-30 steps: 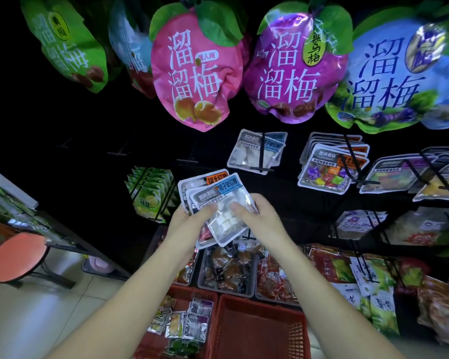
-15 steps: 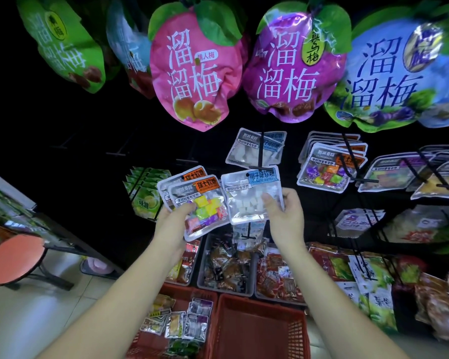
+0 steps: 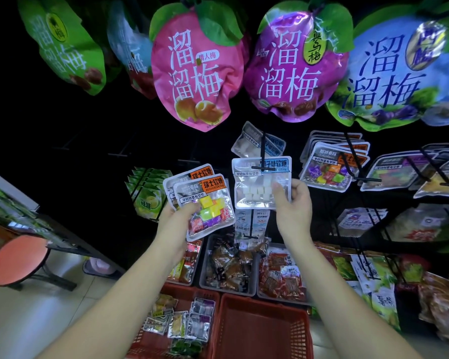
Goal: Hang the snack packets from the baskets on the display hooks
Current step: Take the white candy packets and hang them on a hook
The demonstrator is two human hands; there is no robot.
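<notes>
You see all of this from the camera on your head. Your right hand [image 3: 293,203] is up at the rack. Its thumb and fingers pinch the lower right side of a clear packet of white candy cubes [image 3: 254,185]. The top of that packet is right at the tip of a black display hook [image 3: 263,154]. The hook's little end bar lies across the top of the packet. You cannot tell if the hook goes through the packet's hole. Another packet of white cubes [image 3: 245,146] hangs farther back on the same hook. Your left hand [image 3: 176,218] is lower and to the left. Its fingers are curled round two packets of bright candy cubes with orange labels [image 3: 205,203], one behind the other, and the thumb lies on the front one. These two packets are just beside the white one but do not touch it. Low down, between your arms, sit two red baskets. The left basket [image 3: 184,287] has a heap of small packets in it. The right basket [image 3: 262,330] shows its bare bottom. Behind the baskets are grey trays of brown snacks [image 3: 228,268]. More packets of bright cubes [image 3: 327,167] hang on a hook to the right. Big plum bags hang at the top: a pink one [image 3: 192,73] and a purple one [image 3: 290,73]. A round orange stool [image 3: 16,260] stands on the floor at the left.
</notes>
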